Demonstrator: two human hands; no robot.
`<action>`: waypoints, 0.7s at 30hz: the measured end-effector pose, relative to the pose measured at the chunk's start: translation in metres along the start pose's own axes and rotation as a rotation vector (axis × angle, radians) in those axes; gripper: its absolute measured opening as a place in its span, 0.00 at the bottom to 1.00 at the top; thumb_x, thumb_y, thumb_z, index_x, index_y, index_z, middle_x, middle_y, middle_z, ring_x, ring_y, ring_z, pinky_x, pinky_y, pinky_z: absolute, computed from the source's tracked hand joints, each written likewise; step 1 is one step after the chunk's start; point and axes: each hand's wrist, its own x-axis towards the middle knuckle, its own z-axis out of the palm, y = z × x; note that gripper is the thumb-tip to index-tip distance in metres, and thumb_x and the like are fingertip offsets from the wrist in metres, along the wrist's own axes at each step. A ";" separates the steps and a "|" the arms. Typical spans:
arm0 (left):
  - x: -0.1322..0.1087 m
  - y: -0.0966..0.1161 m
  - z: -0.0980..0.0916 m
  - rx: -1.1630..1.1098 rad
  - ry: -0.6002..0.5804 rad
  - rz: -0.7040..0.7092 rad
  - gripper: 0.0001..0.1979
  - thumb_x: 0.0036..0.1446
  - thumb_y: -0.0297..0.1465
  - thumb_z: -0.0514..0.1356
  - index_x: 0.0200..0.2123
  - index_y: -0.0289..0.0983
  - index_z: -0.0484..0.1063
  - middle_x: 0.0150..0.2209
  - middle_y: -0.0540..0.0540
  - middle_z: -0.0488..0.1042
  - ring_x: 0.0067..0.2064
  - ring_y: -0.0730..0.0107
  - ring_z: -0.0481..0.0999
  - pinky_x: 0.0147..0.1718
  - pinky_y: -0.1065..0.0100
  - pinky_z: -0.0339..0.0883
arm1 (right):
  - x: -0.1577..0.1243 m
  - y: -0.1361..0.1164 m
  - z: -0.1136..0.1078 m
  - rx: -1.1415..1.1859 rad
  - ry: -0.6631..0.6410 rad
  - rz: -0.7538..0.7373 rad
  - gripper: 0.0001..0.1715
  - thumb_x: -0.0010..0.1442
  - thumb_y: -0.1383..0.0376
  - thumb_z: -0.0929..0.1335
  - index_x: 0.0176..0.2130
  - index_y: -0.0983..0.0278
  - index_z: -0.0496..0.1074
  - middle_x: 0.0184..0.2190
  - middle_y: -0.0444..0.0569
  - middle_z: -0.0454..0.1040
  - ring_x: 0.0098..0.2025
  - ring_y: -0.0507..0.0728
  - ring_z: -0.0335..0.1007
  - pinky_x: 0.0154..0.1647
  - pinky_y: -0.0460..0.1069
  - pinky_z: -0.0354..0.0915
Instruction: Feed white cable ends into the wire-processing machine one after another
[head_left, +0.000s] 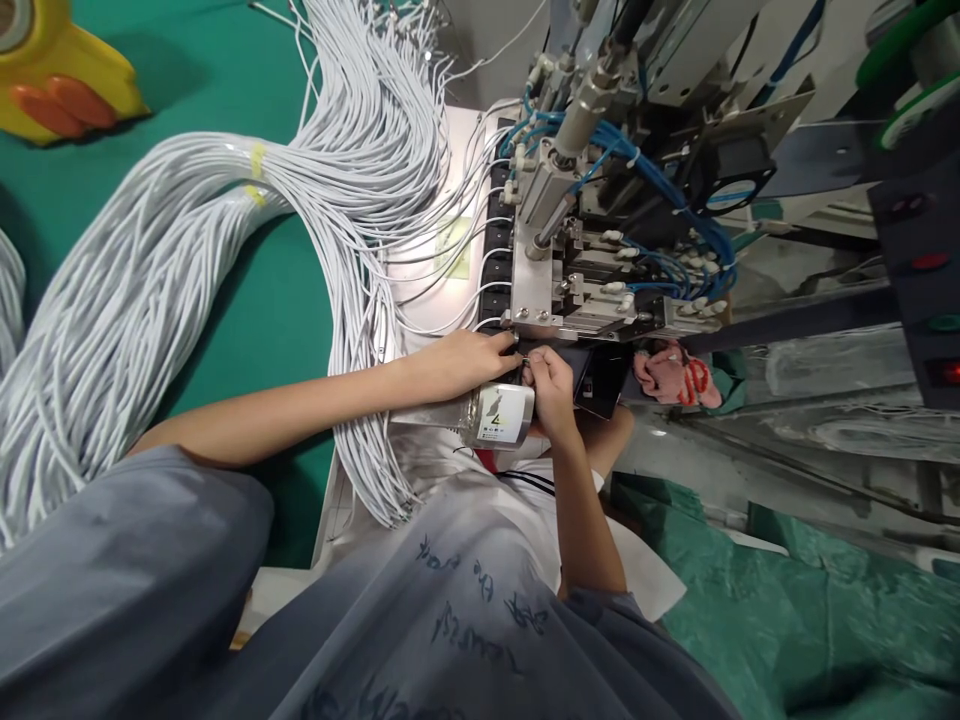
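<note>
My left hand (469,362) reaches in from the left, its fingertips at the front end of the machine's black fixture row (495,270). Its thumb and fingers come together around something too small to make out. Facing it, my right hand (551,385) is closed in a pinch, the fingertips almost meeting those of the left. What it pinches is hidden. Just below both hands is a clear jar with a white label (502,415). White cables (484,290) run from the fixture row to the left, the nearest one ending close to my left fingers.
Large bundles of white cables (150,240), tied with yellow bands, lie across the green table (225,330). A machine with metal cylinders (551,185) and blue hoses stands ahead. A pink cloth (675,375) and a dark phone-like slab (604,380) are at the right. A yellow figure (82,70) sits far left.
</note>
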 end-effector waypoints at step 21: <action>-0.011 0.011 -0.021 0.092 -0.068 -0.147 0.10 0.52 0.17 0.52 0.26 0.31 0.71 0.30 0.41 0.71 0.27 0.68 0.72 0.21 0.68 0.53 | 0.002 0.005 0.007 -0.042 0.154 0.012 0.25 0.57 0.45 0.62 0.23 0.60 0.54 0.17 0.36 0.48 0.19 0.48 0.44 0.20 0.45 0.47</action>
